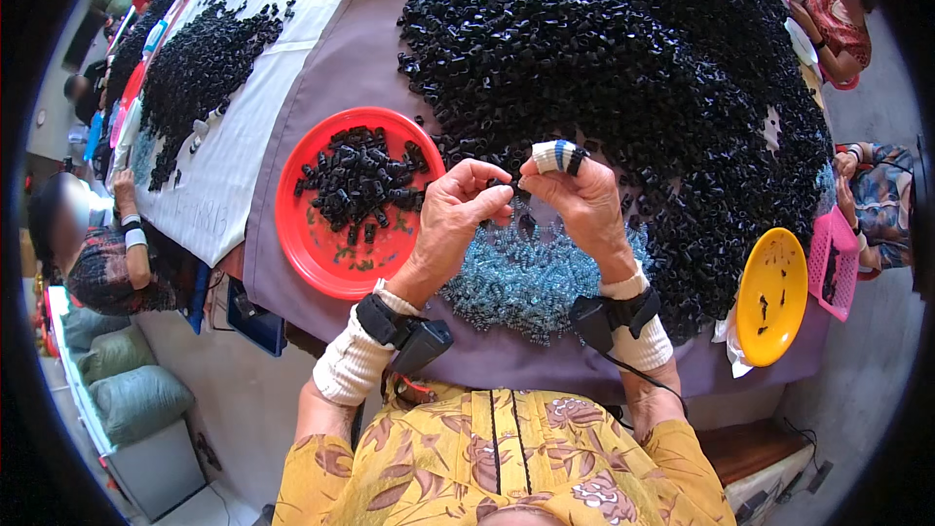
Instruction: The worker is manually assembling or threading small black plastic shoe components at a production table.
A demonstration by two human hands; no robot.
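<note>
My left hand (456,216) pinches a small black plastic piece (498,182) between thumb and fingertips. Close by on its right, my right hand (586,203) has its thumb and fingers pressed together, a striped knit finger cover (558,156) on one finger. Whatever lies in the right fingertips is too small to make out. Below both hands spreads a heap of small translucent blue parts (526,282). Beyond them is a large heap of glossy black plastic pieces (584,58). Left of my left hand, a red plate (292,224) holds several black pieces.
A yellow plate (769,278) with a few black bits and a pink basket (835,263) stand at the right table edge. On the left, a white cloth (209,205) bears another black heap (200,88). Other people sit along both sides. A cable hangs by my right wrist.
</note>
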